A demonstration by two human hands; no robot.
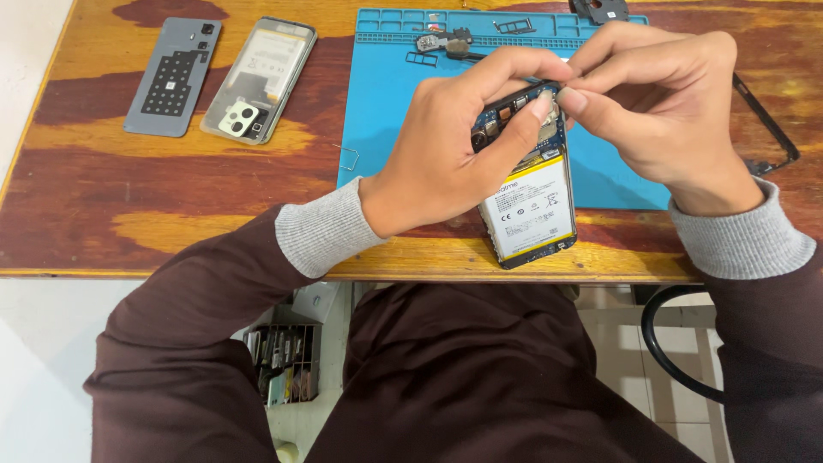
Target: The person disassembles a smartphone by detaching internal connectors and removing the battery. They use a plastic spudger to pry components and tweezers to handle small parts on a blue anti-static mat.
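Note:
My left hand grips an opened phone with its back removed, showing a white battery and a blue circuit board at the top. The phone is held tilted above the table's near edge. My right hand pinches at the top of the circuit board with thumb and forefinger; whatever is between the fingertips is too small to tell. Both hands work over a blue repair mat.
A grey back cover and a clear phone case with a camera cutout lie at the far left of the wooden table. Small parts sit on the mat's far edge. A black frame lies at right. A thin metal pin lies beside the mat.

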